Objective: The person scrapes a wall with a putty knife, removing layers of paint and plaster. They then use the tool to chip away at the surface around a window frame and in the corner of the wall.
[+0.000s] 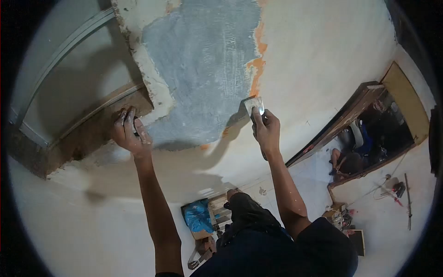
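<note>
My right hand (266, 131) is closed around a putty knife (254, 105), its pale blade up against the wall by the orange-edged border of a grey patch (198, 69). White smears mark the fingers of my left hand (131, 134). That hand is curled at the lower corner of a recessed opening, beside its rough, chipped edge (159, 94). Something dark shows between its thumb and fingers, but I cannot make out what it is. The grey patch lies between my two hands and reaches upward on the cream wall (318, 55).
A framed panel (83, 78) sits inside the recess at left. Below me are a blue plastic bag (198, 217) and a wooden slatted thing (219, 212). At right, a dark door (341, 120) stands open, with another person (348, 164) low in the doorway. Cables (339, 217) lie near the wall.
</note>
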{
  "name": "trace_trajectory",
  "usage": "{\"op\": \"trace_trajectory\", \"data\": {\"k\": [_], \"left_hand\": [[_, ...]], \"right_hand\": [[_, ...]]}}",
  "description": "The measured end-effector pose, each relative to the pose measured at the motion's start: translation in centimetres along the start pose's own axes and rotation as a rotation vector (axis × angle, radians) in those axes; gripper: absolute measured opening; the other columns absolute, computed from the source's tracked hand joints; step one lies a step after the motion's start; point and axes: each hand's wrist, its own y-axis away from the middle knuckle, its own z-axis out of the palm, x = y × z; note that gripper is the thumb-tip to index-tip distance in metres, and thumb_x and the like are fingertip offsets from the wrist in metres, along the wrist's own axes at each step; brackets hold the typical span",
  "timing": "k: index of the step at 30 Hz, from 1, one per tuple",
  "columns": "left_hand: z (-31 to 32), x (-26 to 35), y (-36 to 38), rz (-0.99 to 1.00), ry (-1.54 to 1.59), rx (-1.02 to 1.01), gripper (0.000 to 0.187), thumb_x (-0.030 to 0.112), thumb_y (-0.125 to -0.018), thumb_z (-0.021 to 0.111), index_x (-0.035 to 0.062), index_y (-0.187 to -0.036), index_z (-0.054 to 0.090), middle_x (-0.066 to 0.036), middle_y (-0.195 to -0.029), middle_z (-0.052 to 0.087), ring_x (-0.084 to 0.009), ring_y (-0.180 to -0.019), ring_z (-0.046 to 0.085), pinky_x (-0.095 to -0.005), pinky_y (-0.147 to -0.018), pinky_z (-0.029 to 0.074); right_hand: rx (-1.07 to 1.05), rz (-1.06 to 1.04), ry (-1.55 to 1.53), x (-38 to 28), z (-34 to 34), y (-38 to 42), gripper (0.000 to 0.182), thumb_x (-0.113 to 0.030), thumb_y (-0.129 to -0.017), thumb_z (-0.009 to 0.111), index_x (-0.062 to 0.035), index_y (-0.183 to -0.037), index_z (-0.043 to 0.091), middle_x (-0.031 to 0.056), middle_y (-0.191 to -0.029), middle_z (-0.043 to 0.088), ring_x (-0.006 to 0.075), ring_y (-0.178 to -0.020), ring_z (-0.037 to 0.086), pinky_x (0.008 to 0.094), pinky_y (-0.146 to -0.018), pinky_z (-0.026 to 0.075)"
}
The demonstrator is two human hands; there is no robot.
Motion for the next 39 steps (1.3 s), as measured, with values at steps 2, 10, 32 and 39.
{"op": "trace_trajectory", "data": {"k": [2,10,32,39], "left_hand": [[0.0,0.0,0.1,0.023,-0.029,0.003,0.027,0.022,-0.088,0.049,0.0030,-0.096,0.067,-0.010,-0.096,0.061,-0.0273,-0.090,0.056,-0.0388,-0.081,0.039],[-0.2,1.5,-0.5,-0.039,-0.086,-0.040,0.030,0.026,-0.090,0.046,0.0036,-0.096,0.065,-0.011,-0.097,0.064,-0.0288,-0.090,0.055,-0.0449,-0.087,0.035],[-0.2,0.9,-0.1,-0.037,-0.130,-0.055,0.032,0.027,-0.092,0.044,0.0046,-0.096,0.067,-0.012,-0.097,0.063,-0.0317,-0.096,0.054,-0.0458,-0.089,0.036],[-0.2,0.6,-0.3,0.007,-0.155,-0.048,0.037,0.031,-0.093,0.041,0.0048,-0.095,0.067,-0.011,-0.095,0.064,-0.0287,-0.090,0.055,-0.0450,-0.086,0.037]], "right_hand": [[0.012,-0.019,0.038,0.9,-0.1,-0.8,0.030,-0.029,-0.092,0.056,-0.0077,-0.072,0.050,-0.0057,-0.052,0.040,0.0016,-0.040,0.031,0.0204,-0.036,0.024],[0.038,-0.026,0.177,-0.2,-0.7,-2.0,0.044,-0.037,-0.089,0.058,0.0002,-0.066,0.058,0.0023,-0.047,0.047,0.0068,-0.043,0.042,0.0254,-0.041,0.031],[0.110,-0.589,0.195,-18.0,5.5,-5.2,0.047,-0.036,-0.086,0.059,0.0096,-0.074,0.058,0.0214,-0.055,0.053,0.0276,-0.049,0.051,0.0382,-0.052,0.040],[-0.283,0.573,0.635,16.0,-5.3,6.0,0.048,-0.042,-0.084,0.057,0.0036,-0.071,0.061,0.0182,-0.062,0.060,0.0284,-0.059,0.062,0.0406,-0.060,0.050]]}}
